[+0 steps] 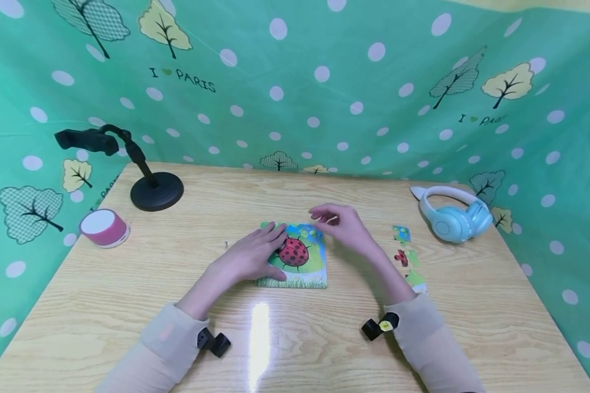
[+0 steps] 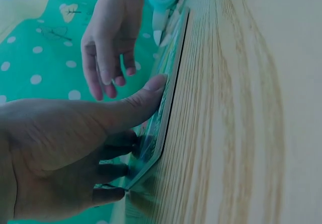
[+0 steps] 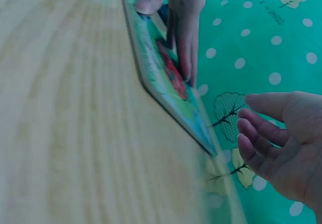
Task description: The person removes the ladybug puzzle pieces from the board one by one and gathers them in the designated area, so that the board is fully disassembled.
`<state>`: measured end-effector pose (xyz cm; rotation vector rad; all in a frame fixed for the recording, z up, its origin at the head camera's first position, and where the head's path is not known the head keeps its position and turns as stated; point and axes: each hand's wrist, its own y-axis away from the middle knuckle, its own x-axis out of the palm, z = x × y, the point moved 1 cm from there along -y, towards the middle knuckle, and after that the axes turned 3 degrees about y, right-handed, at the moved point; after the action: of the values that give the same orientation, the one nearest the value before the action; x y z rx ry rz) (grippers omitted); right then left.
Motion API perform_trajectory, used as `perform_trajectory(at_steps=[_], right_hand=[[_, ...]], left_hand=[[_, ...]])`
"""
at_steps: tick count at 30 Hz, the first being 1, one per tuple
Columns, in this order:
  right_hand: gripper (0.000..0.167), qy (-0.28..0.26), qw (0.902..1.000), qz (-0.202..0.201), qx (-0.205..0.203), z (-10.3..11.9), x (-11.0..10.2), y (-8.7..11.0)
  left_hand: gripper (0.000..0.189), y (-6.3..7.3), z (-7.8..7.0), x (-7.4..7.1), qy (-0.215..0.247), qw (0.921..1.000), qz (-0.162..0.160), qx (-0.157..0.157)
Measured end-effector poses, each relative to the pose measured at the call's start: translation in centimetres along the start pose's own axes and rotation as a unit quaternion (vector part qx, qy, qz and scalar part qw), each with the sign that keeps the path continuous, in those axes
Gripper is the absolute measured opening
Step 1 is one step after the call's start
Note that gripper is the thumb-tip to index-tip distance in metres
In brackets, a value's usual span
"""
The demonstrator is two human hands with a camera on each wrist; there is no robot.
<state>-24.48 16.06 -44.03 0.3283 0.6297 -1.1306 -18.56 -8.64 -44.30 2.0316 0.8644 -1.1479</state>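
We are seeing the ladybird puzzle [image 1: 300, 261] lying near the centre of the head view. We are resting our left hand [image 1: 253, 254] on its left side, fingers spread and fairly straight, gripping nothing. We are poising our right hand [image 1: 343, 224] near its upper right corner, fingers loosely bent, with nothing visible between them. Loose pieces [image 1: 402, 234] are lying right of centre, and blue headphones [image 1: 453, 222] are sitting farther right.

Black stand [image 1: 157, 192]: is standing back left
Pink cylinder [image 1: 104, 228]: is sitting nearby
Blue headphones [image 1: 449, 225]: are lying right
Green curtain [image 1: 300, 114]: is hanging behind
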Motion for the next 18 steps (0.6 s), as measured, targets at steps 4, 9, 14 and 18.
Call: perform_trajectory(at_steps=[4,9,14,18], right_hand=[[0.031,0.030,0.9993,0.021,0.002,-0.1,1.1,0.1],[0.030,0.080,0.9962,0.033,-0.006,-0.2,2.3,0.2],[0.029,0.105,0.9941,0.026,-0.011,0.2,3.0,0.4],[0.029,0.109,0.9937,0.021,-0.015,0.5,3.2,0.4]], left_hand=[[0.108,0.0,0.1,-0.1,-0.001,1.0000,0.004,-0.007],[0.108,0.1,0.2,-0.2,-0.001,0.9999,0.009,-0.008],[0.108,0.1,0.4,-0.1,0.001,0.9999,0.013,-0.005],[0.108,0.1,0.5,0.0,0.007,0.9999,0.013,-0.003]])
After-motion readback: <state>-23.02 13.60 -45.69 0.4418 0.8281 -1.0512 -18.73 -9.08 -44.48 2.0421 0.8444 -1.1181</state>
